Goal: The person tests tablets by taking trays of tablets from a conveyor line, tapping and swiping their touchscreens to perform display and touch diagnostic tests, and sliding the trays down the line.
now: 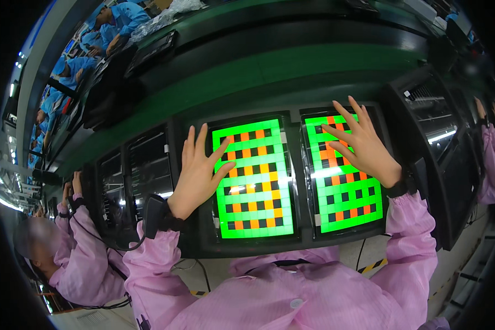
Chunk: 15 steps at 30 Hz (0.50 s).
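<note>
Two tablet-like screens are lit with a grid of green, black and orange squares. The left screen [258, 198] also has some yellow squares, and the right screen [346, 195] lies beside it in the same black tray [203, 242]. My left hand [197, 173] is spread, thumb and a finger over the left screen's left edge. Over the upper part of the right screen lies my right hand [366, 146], its fingers fanned out and covering some squares. Neither hand holds anything. Whether the fingertips press on the glass, I cannot tell.
Left of my tray sits another with dark screens [148, 159]; a pink-sleeved person [85, 264] is beside it. A black tray [434, 104] with dark panels stands at right. Beyond runs a green surface [247, 74]. Several people in blue [124, 19] work at upper left.
</note>
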Each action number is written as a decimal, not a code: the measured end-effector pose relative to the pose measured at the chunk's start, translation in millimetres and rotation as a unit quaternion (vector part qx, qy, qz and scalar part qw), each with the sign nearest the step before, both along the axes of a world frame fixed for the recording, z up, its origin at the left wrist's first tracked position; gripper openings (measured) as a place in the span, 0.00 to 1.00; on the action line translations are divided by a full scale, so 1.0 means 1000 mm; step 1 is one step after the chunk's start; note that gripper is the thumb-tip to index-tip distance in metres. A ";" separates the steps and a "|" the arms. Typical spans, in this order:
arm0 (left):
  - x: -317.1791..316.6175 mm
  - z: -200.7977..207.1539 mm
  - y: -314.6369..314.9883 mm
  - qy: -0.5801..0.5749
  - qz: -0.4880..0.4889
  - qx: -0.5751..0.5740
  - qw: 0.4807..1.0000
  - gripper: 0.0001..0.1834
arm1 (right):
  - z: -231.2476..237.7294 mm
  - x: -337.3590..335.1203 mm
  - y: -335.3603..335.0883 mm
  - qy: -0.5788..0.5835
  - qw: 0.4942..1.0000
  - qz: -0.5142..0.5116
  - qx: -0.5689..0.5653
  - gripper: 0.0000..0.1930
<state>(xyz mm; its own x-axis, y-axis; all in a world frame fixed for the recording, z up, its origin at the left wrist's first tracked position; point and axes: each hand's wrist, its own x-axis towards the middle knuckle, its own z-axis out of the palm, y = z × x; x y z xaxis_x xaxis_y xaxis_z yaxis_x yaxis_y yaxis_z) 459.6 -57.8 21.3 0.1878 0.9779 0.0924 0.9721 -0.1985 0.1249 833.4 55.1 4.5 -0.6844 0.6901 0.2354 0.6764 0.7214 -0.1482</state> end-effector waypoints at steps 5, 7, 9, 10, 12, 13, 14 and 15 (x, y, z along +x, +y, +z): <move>0.006 -0.003 -0.007 0.009 -0.018 -0.013 1.000 0.28 | 0.005 0.003 -0.016 -0.028 0.999 -0.008 -0.020 0.23; 0.010 -0.002 -0.018 0.007 -0.014 -0.018 1.000 0.28 | 0.007 0.007 -0.028 -0.035 0.999 -0.003 -0.028 0.23; 0.015 -0.002 -0.034 0.011 -0.017 -0.017 1.000 0.29 | 0.010 0.013 -0.043 -0.035 0.998 0.002 -0.044 0.23; 0.018 -0.002 -0.046 0.015 -0.019 -0.017 1.000 0.29 | 0.011 0.015 -0.051 -0.038 0.998 0.005 -0.047 0.22; 0.026 -0.001 -0.077 0.010 -0.028 -0.010 0.999 0.30 | 0.013 0.023 -0.071 -0.045 0.998 0.013 -0.051 0.22; 0.030 0.000 -0.095 0.007 -0.033 -0.018 0.999 0.32 | 0.013 0.027 -0.082 -0.049 0.997 0.017 -0.053 0.22; 0.035 0.001 -0.114 0.002 -0.018 -0.046 0.999 0.32 | 0.014 0.031 -0.094 -0.045 0.998 0.021 -0.050 0.22; 0.041 0.002 -0.131 -0.010 -0.015 -0.041 0.999 0.33 | 0.015 0.035 -0.107 -0.046 0.997 0.023 -0.057 0.22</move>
<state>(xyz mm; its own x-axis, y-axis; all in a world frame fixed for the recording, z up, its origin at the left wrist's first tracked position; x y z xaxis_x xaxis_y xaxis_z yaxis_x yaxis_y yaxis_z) 501.0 -188.9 22.9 0.2156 0.9763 0.0170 0.9631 -0.2155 0.1614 868.2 -51.7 19.6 -0.7316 0.6754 0.0926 0.6567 0.7347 -0.1700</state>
